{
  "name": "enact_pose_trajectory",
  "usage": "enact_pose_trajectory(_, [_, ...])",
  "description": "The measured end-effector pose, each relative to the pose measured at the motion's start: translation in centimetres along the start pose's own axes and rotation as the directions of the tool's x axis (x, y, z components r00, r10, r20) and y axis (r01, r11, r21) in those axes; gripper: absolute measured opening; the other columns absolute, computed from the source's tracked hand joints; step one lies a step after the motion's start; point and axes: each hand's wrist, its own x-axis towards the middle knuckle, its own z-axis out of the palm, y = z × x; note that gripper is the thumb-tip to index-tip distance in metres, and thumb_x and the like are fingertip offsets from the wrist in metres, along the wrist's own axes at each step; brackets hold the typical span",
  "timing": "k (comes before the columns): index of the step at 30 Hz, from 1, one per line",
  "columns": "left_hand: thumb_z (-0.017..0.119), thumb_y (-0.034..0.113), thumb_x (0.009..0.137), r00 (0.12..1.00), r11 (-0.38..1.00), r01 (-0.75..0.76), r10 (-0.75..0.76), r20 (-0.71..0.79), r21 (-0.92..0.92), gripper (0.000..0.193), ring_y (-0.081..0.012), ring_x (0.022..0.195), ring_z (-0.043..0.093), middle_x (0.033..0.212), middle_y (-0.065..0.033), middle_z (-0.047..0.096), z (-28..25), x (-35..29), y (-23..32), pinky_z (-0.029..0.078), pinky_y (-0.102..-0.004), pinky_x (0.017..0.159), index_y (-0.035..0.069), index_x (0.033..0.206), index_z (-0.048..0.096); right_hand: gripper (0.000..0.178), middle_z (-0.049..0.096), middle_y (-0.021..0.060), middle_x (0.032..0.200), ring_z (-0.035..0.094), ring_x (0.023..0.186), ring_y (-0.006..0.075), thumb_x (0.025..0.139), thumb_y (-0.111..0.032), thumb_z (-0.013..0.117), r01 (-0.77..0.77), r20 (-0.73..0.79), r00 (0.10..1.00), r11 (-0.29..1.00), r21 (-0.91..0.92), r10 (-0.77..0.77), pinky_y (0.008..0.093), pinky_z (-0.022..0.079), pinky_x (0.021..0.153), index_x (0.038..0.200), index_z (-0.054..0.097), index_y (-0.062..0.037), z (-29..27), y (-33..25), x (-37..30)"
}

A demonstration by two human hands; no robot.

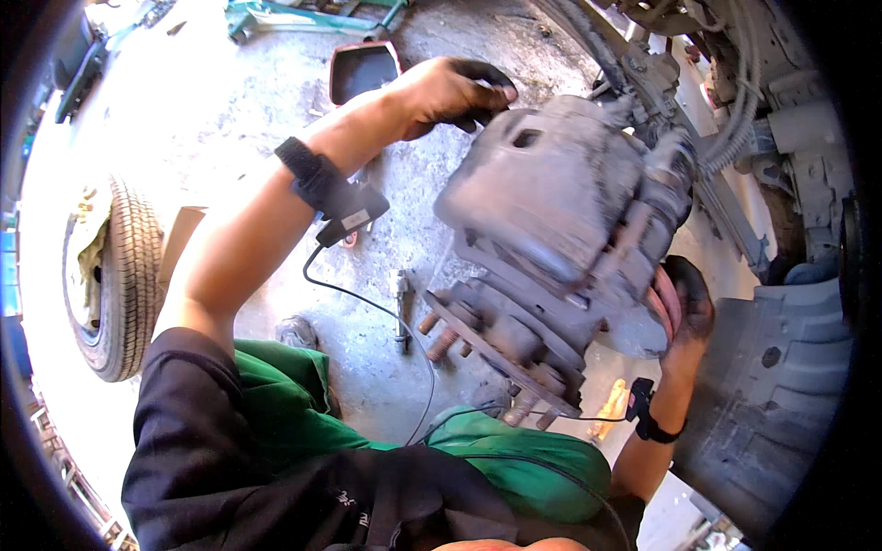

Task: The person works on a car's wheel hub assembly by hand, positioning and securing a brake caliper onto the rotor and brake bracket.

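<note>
A dirty metal wheel hub and brake assembly point(551, 184) fills the middle right, with threaded studs point(442, 343) sticking out toward me. At its far left edge my left hand point(459, 95) has its blackened fingers loosely bent and apart, with nothing visible in them. Whether the fingertips touch the metal cannot be told. On the right side of the assembly, my right hand point(691, 308) is curled round a reddish curved part point(662, 301) that I cannot identify. Its fingers are dark and partly hidden. Both wrists carry black straps with cables.
A tyre point(133, 280) stands at the left beside a cardboard piece point(182, 241). On the floor lie a metal rod-shaped tool point(400, 308), a red-rimmed black tray point(364, 73) and a yellow object point(609, 404). A green metal frame point(312, 18) is far off. Vehicle underbody point(772, 367) borders the right.
</note>
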Motion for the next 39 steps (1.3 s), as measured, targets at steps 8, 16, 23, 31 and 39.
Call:
enact_pose_trajectory(8, [0.072, 0.021, 0.089, 0.947, 0.905, 0.234, -0.130, 0.294, -0.354, 0.034, -0.0154, 0.086, 0.066, 0.104, -0.0081, 0.069, 0.4, 4.7, -5.4, 0.057, -0.0299, 0.076, -0.001, 0.113, 0.065, 0.035, 0.064, 0.0159, 0.114, 0.061, 0.103, 0.0272, 0.100, -0.024, 0.052, 0.134, -0.097, 0.973, 0.860, -0.493, -0.207, 0.0383, 0.049, 0.088, 0.122, 0.057, 0.0034, 3.5, -8.5, -2.2])
enact_pose_trajectory(16, [0.065, -0.002, 0.081, 0.686, 0.898, 0.168, 0.190, 0.702, -0.407, 0.020, -0.0205, 0.078, 0.068, 0.093, -0.0128, 0.071, 3.6, 5.3, -12.4, 0.059, -0.0334, 0.071, -0.004, 0.101, 0.067, 0.050, 0.053, 0.0245, 0.133, 0.050, 0.123, 0.0432, 0.095, -0.027, 0.054, 0.406, 0.346, 0.803, 0.020, -0.914, -0.485, 0.0504, 0.041, 0.103, 0.132, 0.049, 0.0072, -0.3, -7.0, -5.6])
enact_pose_trajectory(23, [0.066, -0.005, 0.079, 0.704, 0.662, 0.493, 0.078, 0.706, -0.564, 0.013, -0.0179, 0.072, 0.064, 0.081, -0.0071, 0.068, 2.6, 3.1, -10.8, 0.055, -0.0338, 0.067, -0.004, 0.092, 0.066, 0.063, 0.052, 0.0228, 0.133, 0.050, 0.122, 0.0413, 0.093, -0.042, 0.054, 0.297, 0.187, 0.909, 0.265, -0.917, -0.372, 0.0504, 0.041, 0.103, 0.134, 0.045, 0.0052, -1.6, -7.6, -7.2])
enact_pose_trajectory(31, [0.063, 0.001, 0.084, 0.695, 0.667, 0.453, 0.151, 0.703, -0.591, 0.038, -0.0097, 0.085, 0.060, 0.096, -0.0049, 0.068, 3.2, 2.6, -11.4, 0.051, -0.0231, 0.076, 0.000, 0.122, 0.057, 0.061, 0.054, 0.0245, 0.126, 0.053, 0.114, 0.0417, 0.093, -0.041, 0.055, 0.279, 0.215, 0.931, 0.196, -0.940, -0.297, 0.0495, 0.043, 0.098, 0.128, 0.047, 0.0075, -1.0, -8.9, -7.0])
enact_pose_trajectory(39, [0.062, 0.004, 0.084, 0.831, 0.846, 0.045, 0.263, 0.490, -0.531, 0.035, -0.0094, 0.077, 0.060, 0.092, -0.0070, 0.069, 5.1, 2.5, -11.9, 0.053, -0.0261, 0.068, 0.002, 0.119, 0.062, 0.059, 0.057, 0.0263, 0.119, 0.055, 0.107, 0.0422, 0.092, -0.040, 0.056, 0.326, 0.293, 0.920, 0.093, -0.941, -0.262, 0.0486, 0.045, 0.093, 0.122, 0.049, 0.0099, 0.2, -9.2, -5.9])
